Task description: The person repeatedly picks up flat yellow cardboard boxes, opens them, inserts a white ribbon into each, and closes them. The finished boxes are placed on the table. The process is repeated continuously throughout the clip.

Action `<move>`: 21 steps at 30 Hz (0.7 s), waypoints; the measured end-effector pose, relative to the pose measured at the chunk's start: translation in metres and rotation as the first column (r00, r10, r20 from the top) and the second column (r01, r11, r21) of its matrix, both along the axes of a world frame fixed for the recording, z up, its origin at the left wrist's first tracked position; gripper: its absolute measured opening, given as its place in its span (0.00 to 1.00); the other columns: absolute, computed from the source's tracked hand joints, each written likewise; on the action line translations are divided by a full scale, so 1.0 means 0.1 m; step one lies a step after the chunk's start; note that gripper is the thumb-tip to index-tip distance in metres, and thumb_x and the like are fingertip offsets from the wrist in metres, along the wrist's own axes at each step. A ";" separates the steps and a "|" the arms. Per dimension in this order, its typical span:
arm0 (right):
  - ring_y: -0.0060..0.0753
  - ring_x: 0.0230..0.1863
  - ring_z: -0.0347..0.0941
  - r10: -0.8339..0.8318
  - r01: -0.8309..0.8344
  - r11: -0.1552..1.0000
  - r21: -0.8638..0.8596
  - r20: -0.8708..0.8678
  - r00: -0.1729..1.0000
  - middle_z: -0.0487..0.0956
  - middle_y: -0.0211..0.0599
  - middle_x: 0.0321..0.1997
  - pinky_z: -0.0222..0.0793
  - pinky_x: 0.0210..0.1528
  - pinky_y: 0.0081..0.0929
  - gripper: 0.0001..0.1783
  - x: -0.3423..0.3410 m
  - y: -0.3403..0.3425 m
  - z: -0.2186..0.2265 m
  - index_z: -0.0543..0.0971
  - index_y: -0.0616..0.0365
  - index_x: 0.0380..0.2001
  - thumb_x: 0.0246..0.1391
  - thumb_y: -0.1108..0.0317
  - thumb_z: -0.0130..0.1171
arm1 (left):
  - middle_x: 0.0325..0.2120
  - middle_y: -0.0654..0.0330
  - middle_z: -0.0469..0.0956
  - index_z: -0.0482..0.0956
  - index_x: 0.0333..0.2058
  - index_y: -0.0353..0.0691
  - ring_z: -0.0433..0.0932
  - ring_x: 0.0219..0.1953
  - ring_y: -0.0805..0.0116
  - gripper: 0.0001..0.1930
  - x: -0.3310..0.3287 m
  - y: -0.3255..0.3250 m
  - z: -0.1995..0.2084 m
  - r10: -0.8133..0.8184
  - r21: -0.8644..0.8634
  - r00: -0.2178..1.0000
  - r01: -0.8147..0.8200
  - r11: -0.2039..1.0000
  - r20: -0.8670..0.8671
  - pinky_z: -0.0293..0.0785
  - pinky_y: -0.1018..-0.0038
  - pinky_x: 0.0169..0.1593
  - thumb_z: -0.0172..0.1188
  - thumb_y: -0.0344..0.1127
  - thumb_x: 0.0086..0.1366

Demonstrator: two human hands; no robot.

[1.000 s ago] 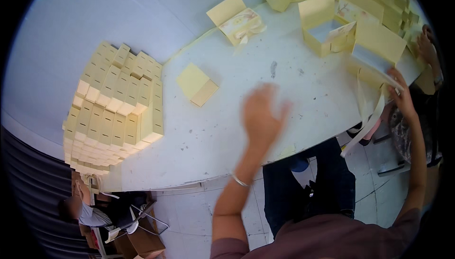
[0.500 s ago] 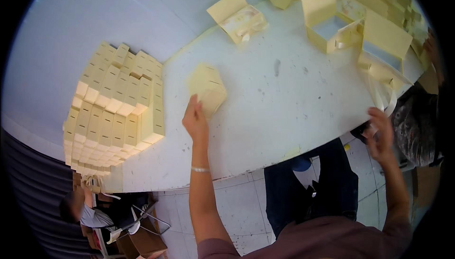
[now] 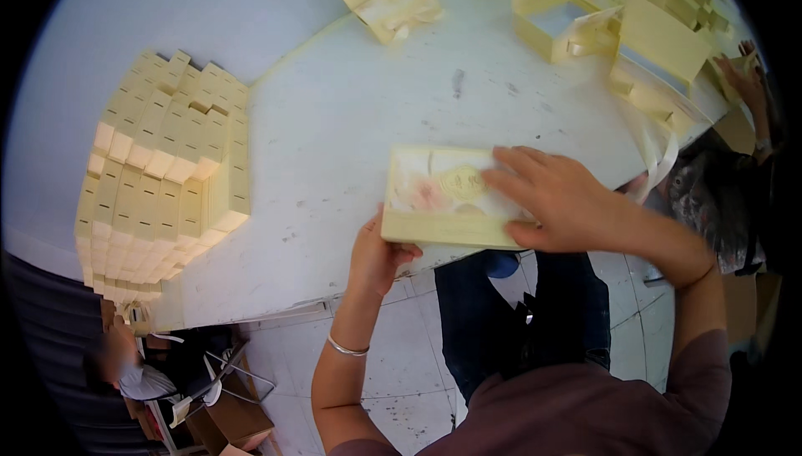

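A pale yellow cardboard gift box (image 3: 451,229) with a floral printed top is held in front of me over the near edge of the white table (image 3: 342,114). My left hand (image 3: 373,257) is closed on its left end, the thumb at the corner and the fingers underneath. Across the right part of the top lies my right hand (image 3: 564,199), fingers spread over the print and thumb against the front side, gripping that end. The right hand covers part of the print, and the box's underside is hidden.
Many similar boxes form a tall stack (image 3: 159,147) on the left. Opened boxes (image 3: 547,26) stand at the back, one trailing white ribbon (image 3: 656,164) over the right edge. More boxes are piled far right, near another person's hand (image 3: 743,76). Someone sits (image 3: 146,379) lower left.
My left hand has brought the box nearer and to the right, turning its printed face up. My right hand has moved left from the ribbon onto the box. The view has shifted.
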State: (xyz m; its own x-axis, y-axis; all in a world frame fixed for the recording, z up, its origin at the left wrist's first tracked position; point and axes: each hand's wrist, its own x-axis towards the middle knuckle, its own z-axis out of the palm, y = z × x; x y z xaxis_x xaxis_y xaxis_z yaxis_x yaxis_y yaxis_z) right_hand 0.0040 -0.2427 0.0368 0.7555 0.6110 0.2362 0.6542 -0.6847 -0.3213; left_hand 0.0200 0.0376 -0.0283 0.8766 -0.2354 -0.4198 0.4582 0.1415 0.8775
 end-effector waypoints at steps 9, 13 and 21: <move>0.39 0.37 0.73 -0.126 0.020 0.977 -0.214 -0.495 0.860 0.75 0.50 0.39 0.67 0.39 0.29 0.30 0.58 0.29 0.31 0.63 0.67 0.52 0.47 0.63 0.49 | 0.44 0.56 0.69 0.67 0.48 0.37 0.72 0.34 0.70 0.23 0.08 -0.34 0.21 0.048 0.294 0.983 -0.100 0.951 0.179 0.74 0.72 0.35 0.55 0.46 0.58; 0.28 0.35 0.69 0.091 0.192 0.948 0.256 -0.790 0.606 0.74 0.39 0.35 0.64 0.34 0.28 0.23 0.72 0.01 0.20 0.68 0.69 0.46 0.50 0.62 0.45 | 0.42 0.55 0.70 0.74 0.39 0.38 0.69 0.40 0.62 0.16 0.55 -0.01 0.10 -0.495 0.727 0.532 -0.493 0.478 0.687 0.67 0.69 0.44 0.55 0.42 0.57; 0.33 0.53 0.67 0.580 0.773 0.258 0.580 -0.733 0.356 0.69 0.42 0.53 0.65 0.54 0.30 0.25 -0.14 -0.16 -0.36 0.61 0.63 0.55 0.55 0.67 0.49 | 0.38 0.57 0.70 0.72 0.36 0.38 0.69 0.41 0.65 0.11 0.98 -0.65 0.17 -0.191 0.239 0.899 0.100 0.966 0.395 0.68 0.70 0.44 0.54 0.40 0.61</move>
State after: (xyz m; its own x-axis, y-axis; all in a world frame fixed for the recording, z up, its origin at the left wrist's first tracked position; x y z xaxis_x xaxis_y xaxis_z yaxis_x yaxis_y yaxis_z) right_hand -0.0103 -0.2585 0.0003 0.8656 0.4128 -0.2835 -0.4647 0.4513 -0.7618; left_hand 0.1184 -0.0273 -0.0115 0.9435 -0.3209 -0.0829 0.0517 -0.1044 0.9932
